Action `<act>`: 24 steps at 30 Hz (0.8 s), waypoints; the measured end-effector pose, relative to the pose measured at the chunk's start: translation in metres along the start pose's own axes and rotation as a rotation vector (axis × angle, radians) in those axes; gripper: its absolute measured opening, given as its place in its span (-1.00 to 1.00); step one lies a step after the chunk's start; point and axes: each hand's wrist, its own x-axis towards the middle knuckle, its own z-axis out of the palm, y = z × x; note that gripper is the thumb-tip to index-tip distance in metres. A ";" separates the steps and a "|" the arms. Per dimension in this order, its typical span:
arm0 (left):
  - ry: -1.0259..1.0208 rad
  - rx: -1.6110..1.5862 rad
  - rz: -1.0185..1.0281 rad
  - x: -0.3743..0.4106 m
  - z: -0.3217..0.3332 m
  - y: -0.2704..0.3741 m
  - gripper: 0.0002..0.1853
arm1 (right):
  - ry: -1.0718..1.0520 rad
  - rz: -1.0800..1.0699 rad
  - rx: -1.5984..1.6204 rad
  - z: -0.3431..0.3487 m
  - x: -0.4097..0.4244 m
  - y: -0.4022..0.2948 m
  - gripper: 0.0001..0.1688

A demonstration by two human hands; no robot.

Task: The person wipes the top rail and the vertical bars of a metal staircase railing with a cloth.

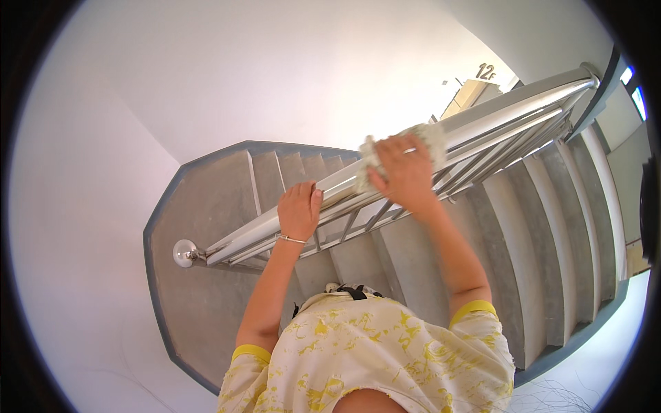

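A shiny stainless-steel handrail (496,111) slants across the view, from a round metal ball cap (184,253) at the lower left to the upper right. My left hand (299,209) grips the top rail, its thumb along the near side. Farther along to the right, my right hand (405,170) presses a pale, fluffy cloth (434,142) over the same rail. The cloth drapes to both sides of the tube, and part of it is hidden under my palm. Thinner metal bars (351,224) run below the handrail.
Grey stair steps (423,253) lie on my side of the railing, and more steps (266,165) lie beyond it. A landing (191,304) with a dark blue-grey border is at left. White walls (248,67) surround the stairwell. A floor marking (485,71) is on the far wall.
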 end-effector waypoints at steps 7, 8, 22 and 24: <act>-0.074 0.039 0.122 0.015 0.003 0.020 -0.63 | -0.070 -0.207 0.087 0.014 -0.006 -0.021 -0.48; -0.064 0.016 0.127 0.015 0.001 0.021 -0.61 | -0.069 -0.182 0.072 0.010 -0.006 -0.011 -0.48; 0.004 0.069 0.151 0.012 0.006 0.022 -0.55 | 0.061 -0.179 0.015 0.000 -0.013 0.007 -0.52; -0.023 0.063 0.159 0.015 0.003 0.025 -0.53 | 0.023 -0.234 0.004 -0.005 -0.011 0.021 -0.51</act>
